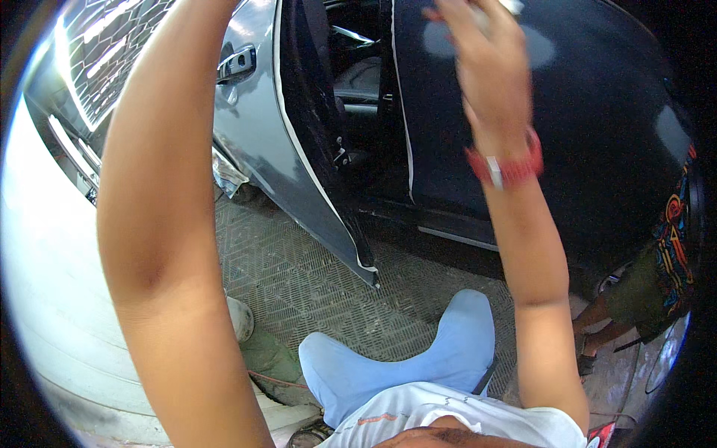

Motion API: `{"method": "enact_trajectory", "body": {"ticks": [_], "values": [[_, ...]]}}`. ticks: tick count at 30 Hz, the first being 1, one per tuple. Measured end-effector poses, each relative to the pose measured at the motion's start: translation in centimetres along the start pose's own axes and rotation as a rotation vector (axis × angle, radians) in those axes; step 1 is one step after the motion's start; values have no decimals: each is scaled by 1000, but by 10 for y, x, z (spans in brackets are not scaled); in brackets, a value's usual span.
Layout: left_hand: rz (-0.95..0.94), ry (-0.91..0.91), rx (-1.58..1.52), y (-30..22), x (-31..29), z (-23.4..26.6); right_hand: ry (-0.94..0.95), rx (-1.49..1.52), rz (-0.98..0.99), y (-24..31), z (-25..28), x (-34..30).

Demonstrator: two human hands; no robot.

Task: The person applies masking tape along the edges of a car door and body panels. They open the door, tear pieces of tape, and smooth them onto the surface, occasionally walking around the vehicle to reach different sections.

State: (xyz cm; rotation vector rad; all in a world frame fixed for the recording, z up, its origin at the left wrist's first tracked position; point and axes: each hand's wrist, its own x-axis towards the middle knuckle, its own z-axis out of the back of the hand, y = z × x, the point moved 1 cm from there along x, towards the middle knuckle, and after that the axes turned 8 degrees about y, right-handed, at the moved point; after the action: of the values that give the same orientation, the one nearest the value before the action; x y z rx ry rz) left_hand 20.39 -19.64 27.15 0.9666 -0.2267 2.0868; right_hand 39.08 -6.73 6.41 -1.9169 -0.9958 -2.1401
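1. Behind our blurred right hand (pixel 497 75), we see the dark car panel (pixel 597 97)
2. At that hand's upper end, a white object (pixel 512 6); whether gripped, we cannot tell
3. Below the hand, our red wristband (pixel 519 166)
4. Left of it, the open grey door (pixel 255 112)
5. Out of view, our left hand

Dark car (pixel 448 142), side-on, one door (pixel 258 149) hanging open with a pale strip (pixel 302 154) down its edge. Panel (pixel 590 142) to its right's black, kinda dull, hazy patches (pixel 539 49) near the top.
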Motion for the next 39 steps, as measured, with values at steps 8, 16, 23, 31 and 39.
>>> {"method": "enact_trajectory", "body": {"ticks": [8, 16, 23, 31, 39], "values": [[-83, -82, -124, -11, -38, -21, 102, -251, -552, -40, 105, -294], [-188, -188, -355, -99, 11, -59, 322, -513, -891, -29, 113, -497], [-269, -581, -745, -98, -231, -179, 421, -672, -808, -34, 126, -530], [288, 816, -391, -27, -657, -361, 466, -639, -797, -35, 127, -531], [492, 936, -309, -12, -723, -333, 513, -703, -779, -23, 127, -526]]}}
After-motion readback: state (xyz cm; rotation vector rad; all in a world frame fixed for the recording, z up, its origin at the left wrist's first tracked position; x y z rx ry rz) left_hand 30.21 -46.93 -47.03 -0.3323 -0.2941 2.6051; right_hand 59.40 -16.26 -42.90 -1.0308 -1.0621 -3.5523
